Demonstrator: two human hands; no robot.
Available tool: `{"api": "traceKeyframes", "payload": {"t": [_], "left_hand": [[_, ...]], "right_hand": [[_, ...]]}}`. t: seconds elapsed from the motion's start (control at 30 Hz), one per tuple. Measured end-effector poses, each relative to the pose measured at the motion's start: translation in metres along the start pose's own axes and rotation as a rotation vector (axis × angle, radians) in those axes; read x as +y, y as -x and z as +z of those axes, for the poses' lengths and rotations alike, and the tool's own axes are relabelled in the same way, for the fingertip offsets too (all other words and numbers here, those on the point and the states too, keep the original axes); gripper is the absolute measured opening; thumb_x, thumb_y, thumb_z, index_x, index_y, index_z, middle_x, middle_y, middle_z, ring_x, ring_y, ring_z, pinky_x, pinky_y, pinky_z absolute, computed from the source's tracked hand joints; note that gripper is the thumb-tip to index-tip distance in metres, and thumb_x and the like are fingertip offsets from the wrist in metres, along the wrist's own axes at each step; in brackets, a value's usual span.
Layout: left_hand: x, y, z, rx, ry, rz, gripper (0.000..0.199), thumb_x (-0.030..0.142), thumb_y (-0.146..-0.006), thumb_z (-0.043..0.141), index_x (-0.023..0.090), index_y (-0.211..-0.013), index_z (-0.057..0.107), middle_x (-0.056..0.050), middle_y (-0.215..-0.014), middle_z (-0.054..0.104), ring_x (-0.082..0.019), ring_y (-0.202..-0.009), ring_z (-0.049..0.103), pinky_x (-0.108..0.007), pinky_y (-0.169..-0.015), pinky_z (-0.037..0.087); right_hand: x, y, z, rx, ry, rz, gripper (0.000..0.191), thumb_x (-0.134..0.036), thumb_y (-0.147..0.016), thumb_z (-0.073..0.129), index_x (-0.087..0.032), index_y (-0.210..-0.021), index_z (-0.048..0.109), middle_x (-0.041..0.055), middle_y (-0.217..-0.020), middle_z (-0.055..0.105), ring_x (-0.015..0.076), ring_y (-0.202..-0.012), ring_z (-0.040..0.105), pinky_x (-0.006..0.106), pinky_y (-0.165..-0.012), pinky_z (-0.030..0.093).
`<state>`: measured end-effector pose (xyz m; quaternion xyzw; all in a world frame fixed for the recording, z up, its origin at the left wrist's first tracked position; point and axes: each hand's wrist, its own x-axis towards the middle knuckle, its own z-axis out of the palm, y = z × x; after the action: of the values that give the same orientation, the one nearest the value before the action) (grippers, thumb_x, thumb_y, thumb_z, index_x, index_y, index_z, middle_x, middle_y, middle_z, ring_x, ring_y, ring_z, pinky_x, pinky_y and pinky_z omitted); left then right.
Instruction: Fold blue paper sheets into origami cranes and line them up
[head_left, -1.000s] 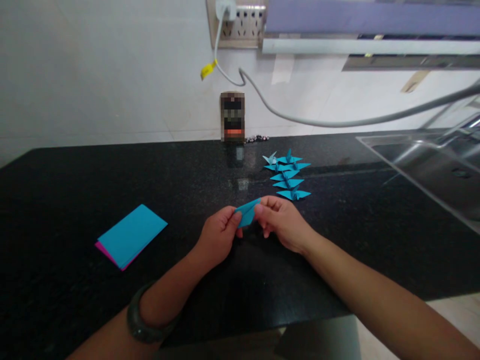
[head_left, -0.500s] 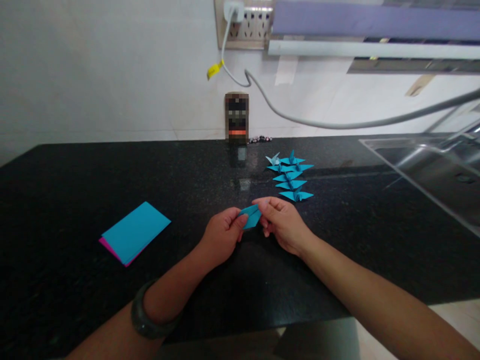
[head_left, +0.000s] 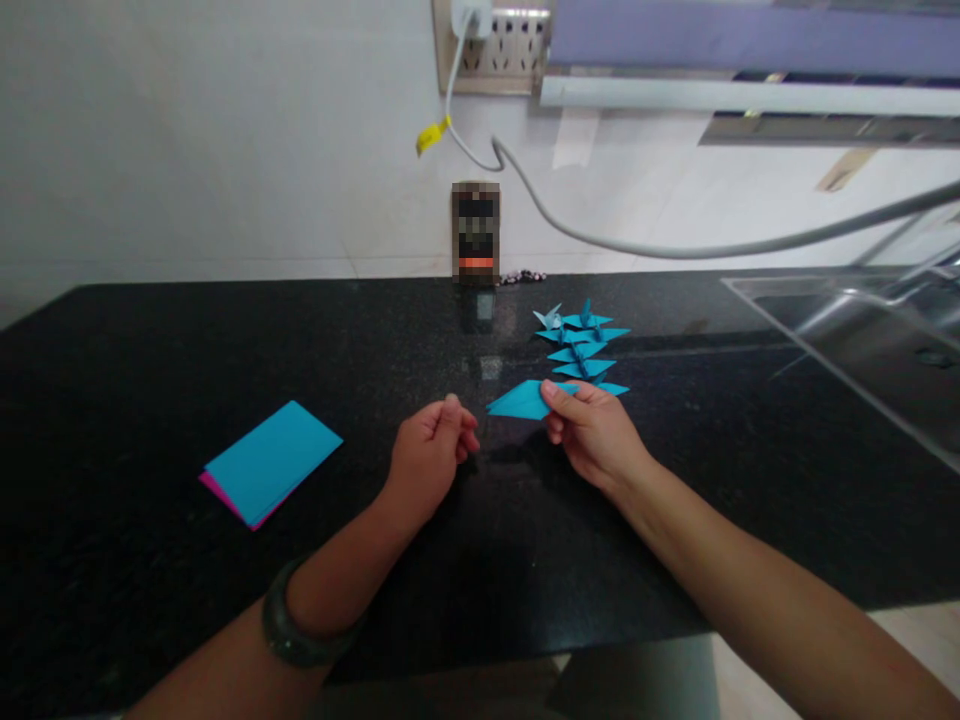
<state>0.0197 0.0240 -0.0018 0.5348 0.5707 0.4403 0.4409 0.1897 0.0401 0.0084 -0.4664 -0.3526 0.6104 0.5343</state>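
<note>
A folded piece of blue origami paper [head_left: 519, 402], long and pointed, is pinched between the thumb and fingers of my right hand [head_left: 600, 432]. Its pointed end faces left, toward my left hand [head_left: 429, 452], which is apart from it. The fingers of my left hand are curled in with the thumb against them, and nothing shows in them. Just beyond my right hand stand several folded paper cranes [head_left: 581, 358], blue except for a paler one [head_left: 551, 318] at the back left. My right hand partly covers the nearest crane.
On the left of the black countertop [head_left: 150, 370] lies a stack of blue paper [head_left: 274, 462] with pink sheets beneath. A phone [head_left: 475, 232] leans on the wall beside a beaded string [head_left: 523, 276]. A sink [head_left: 885, 320] is at right; a grey cable [head_left: 645, 247] hangs above.
My left hand has let go of the folded paper and drawn back left. My right hand now holds the paper alone, slightly farther right, with its long pointed shape in view.
</note>
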Motion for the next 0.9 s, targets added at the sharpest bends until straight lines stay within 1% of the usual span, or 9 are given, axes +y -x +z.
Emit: {"api": "traceKeyframes", "payload": {"t": [0.13,0.2,0.3,0.43,0.57,0.63,0.7,0.77,0.9], "left_hand": [[-0.003,0.0,0.002,-0.066,0.107,0.076,0.044,0.044,-0.071,0.063,0.016,-0.106,0.058,-0.003,-0.08,0.065,-0.013,-0.066,0.06,-0.025,-0.06,0.049],[-0.003,0.002,0.003,-0.111,0.131,0.119,0.054,0.035,-0.063,0.073,0.018,-0.111,0.056,-0.004,-0.09,0.065,-0.016,-0.077,0.062,-0.027,-0.067,0.051],[-0.001,0.004,0.003,-0.126,0.073,0.143,0.035,0.032,-0.065,0.071,0.018,-0.097,0.063,-0.003,-0.087,0.068,-0.016,-0.077,0.063,-0.028,-0.07,0.051],[0.001,0.006,0.001,-0.109,-0.024,0.123,0.018,0.032,-0.07,0.065,0.017,-0.081,0.066,0.001,-0.067,0.067,-0.013,-0.059,0.06,-0.024,-0.058,0.049],[0.004,0.007,0.0,-0.136,-0.059,0.115,0.016,0.032,-0.072,0.064,0.017,-0.073,0.065,0.002,-0.06,0.063,-0.01,-0.053,0.055,-0.021,-0.052,0.044],[0.005,0.007,-0.001,-0.159,-0.074,0.113,0.015,0.031,-0.072,0.063,0.016,-0.068,0.064,0.003,-0.057,0.061,-0.01,-0.052,0.054,-0.021,-0.051,0.043],[0.005,0.006,-0.001,-0.174,-0.081,0.109,0.015,0.029,-0.072,0.062,0.016,-0.065,0.063,0.002,-0.055,0.06,-0.01,-0.051,0.053,-0.021,-0.051,0.042],[0.004,0.005,0.0,-0.171,-0.07,0.1,0.015,0.029,-0.071,0.062,0.015,-0.065,0.063,0.002,-0.055,0.06,-0.01,-0.051,0.053,-0.021,-0.05,0.042],[0.002,0.004,0.001,-0.139,0.031,0.101,0.017,0.029,-0.068,0.066,0.016,-0.078,0.066,0.0,-0.065,0.065,-0.012,-0.057,0.057,-0.023,-0.053,0.045]], "right_hand": [[0.0,0.003,0.001,-0.049,0.025,-0.009,0.037,-0.04,-0.058,0.076,-0.016,-0.051,0.048,-0.0057,-0.042,0.044,0.0051,-0.038,0.038,0.02,-0.037,0.028],[0.002,0.005,0.003,-0.066,0.034,-0.021,0.035,-0.039,-0.058,0.076,-0.016,-0.051,0.05,-0.0053,-0.042,0.046,0.0053,-0.039,0.039,0.019,-0.038,0.03],[0.005,0.008,0.005,-0.076,0.049,0.0,0.033,-0.039,-0.054,0.078,-0.016,-0.054,0.055,-0.0047,-0.044,0.049,0.0061,-0.04,0.042,0.02,-0.039,0.034],[0.008,0.007,0.002,-0.077,0.124,0.009,0.031,-0.037,-0.053,0.079,-0.016,-0.061,0.058,-0.0033,-0.051,0.055,0.0075,-0.044,0.047,0.021,-0.042,0.039],[0.004,0.004,-0.005,-0.12,0.379,-0.227,0.024,-0.03,-0.057,0.077,-0.018,-0.074,0.064,-0.0005,-0.068,0.062,0.0114,-0.058,0.055,0.025,-0.054,0.045],[0.002,0.005,-0.006,-0.181,0.541,-0.389,0.019,-0.027,-0.063,0.074,-0.02,-0.079,0.067,0.0016,-0.075,0.064,0.0147,-0.069,0.058,0.028,-0.064,0.046],[0.0,0.006,-0.006,-0.257,0.657,-0.482,0.009,-0.026,-0.069,0.068,-0.021,-0.077,0.068,0.0023,-0.075,0.065,0.0155,-0.072,0.058,0.029,-0.068,0.045],[0.001,0.007,-0.006,-0.311,0.687,-0.478,0.008,-0.027,-0.074,0.064,-0.019,-0.072,0.067,0.0017,-0.07,0.063,0.0143,-0.067,0.057,0.028,-0.065,0.044],[0.006,0.006,-0.005,-0.343,0.591,-0.33,0.019,-0.034,-0.076,0.061,-0.017,-0.069,0.064,-0.0002,-0.062,0.059,0.0119,-0.058,0.052,0.025,-0.057,0.041]]}}
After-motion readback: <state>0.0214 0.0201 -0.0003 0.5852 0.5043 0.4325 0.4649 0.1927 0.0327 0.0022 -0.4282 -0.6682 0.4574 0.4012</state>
